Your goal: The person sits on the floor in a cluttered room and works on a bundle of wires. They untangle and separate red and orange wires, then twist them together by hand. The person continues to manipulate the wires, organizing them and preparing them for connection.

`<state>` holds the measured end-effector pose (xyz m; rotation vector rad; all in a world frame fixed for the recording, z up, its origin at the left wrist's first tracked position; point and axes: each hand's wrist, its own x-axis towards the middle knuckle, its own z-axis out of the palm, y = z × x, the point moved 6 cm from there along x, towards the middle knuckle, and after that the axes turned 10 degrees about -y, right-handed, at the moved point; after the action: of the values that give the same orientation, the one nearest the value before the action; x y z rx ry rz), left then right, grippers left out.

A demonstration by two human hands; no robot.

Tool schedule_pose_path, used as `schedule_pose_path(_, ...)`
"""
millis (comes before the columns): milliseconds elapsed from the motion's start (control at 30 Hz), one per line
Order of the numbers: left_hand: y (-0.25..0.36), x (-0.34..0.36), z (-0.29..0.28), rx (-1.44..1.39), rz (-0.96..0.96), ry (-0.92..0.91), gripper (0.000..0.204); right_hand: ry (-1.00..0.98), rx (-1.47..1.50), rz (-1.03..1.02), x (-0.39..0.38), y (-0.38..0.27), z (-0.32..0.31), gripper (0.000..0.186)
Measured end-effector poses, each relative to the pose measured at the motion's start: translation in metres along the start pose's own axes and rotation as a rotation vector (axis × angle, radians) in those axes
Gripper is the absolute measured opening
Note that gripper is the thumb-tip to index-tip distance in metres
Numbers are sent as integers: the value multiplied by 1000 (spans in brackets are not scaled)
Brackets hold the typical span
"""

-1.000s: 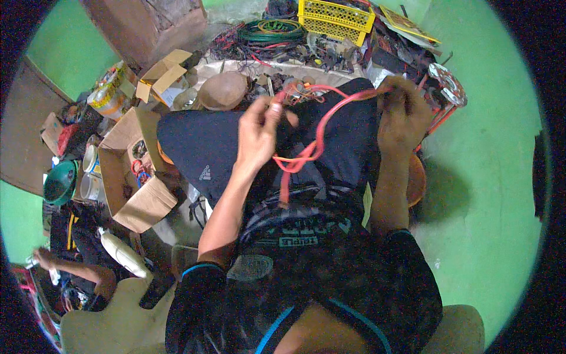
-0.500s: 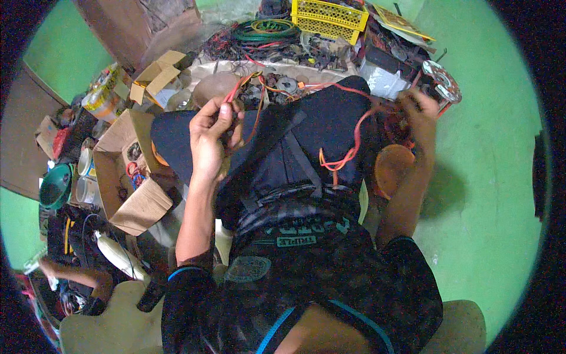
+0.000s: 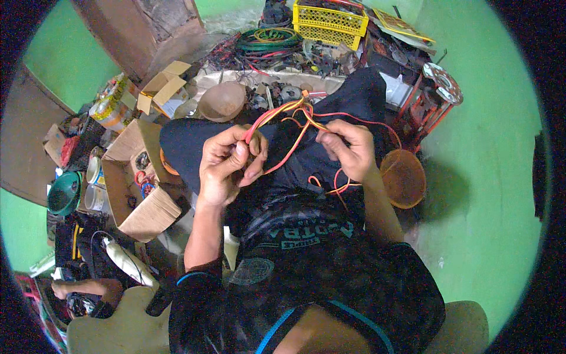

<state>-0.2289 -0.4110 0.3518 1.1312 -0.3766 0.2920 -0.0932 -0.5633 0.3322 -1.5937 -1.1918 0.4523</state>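
Red and yellow electrical wires [image 3: 276, 114] run in a loose bundle over my lap, between my two hands. My left hand [image 3: 232, 162] is closed in a pinch round one part of the bundle. With bent fingers, my right hand [image 3: 352, 148] grips another stretch of the wires at the right. A small orange piece [image 3: 305, 94] sits at the top of the loop, too small to name. One red strand trails right toward the orange bowl [image 3: 403, 179]. Loose strands [image 3: 336, 187] curl below my right hand.
A cardboard box [image 3: 147, 221] holding bits of wire stands left of my leg. Ahead are a greyish bowl [image 3: 221, 102], coiled green wires [image 3: 268, 39] and a yellow crate [image 3: 330, 26]. A red-framed metal stand [image 3: 442, 85] is at right. Another person's arm [image 3: 91, 288] shows lower left.
My right hand has come in from the far right to the wires above my lap. The wires between my hands are now gathered closer together. My left hand keeps its hold, slightly lower.
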Motion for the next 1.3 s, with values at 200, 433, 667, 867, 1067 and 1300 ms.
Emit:
schedule_pose_path(200, -6, -11, -12, 300, -276, -113, 29, 87, -312, -231, -6, -23, -16, 16)
schedule_pose_path(433, -9, 0, -3, 593, -324, -135, 44, 68, -234, -119, 0, -16, -10, 15)
schedule_pose_path(667, -10, -7, -7, 644, -396, -129, 37, 68, -316, -208, -4, -23, -12, 15)
schedule_pose_path(867, -14, -2, -2, 480, -348, -116, 50, 90, -373, -227, -9, -28, -11, 14)
schedule_pose_path(1067, -15, -3, 4, 423, -343, -120, 59, 80, -395, -203, -5, -29, -8, 14)
schedule_pose_path(1300, -19, -7, -4, 196, -236, -11, 41, 108, -381, -216, -6, -29, -8, 13)
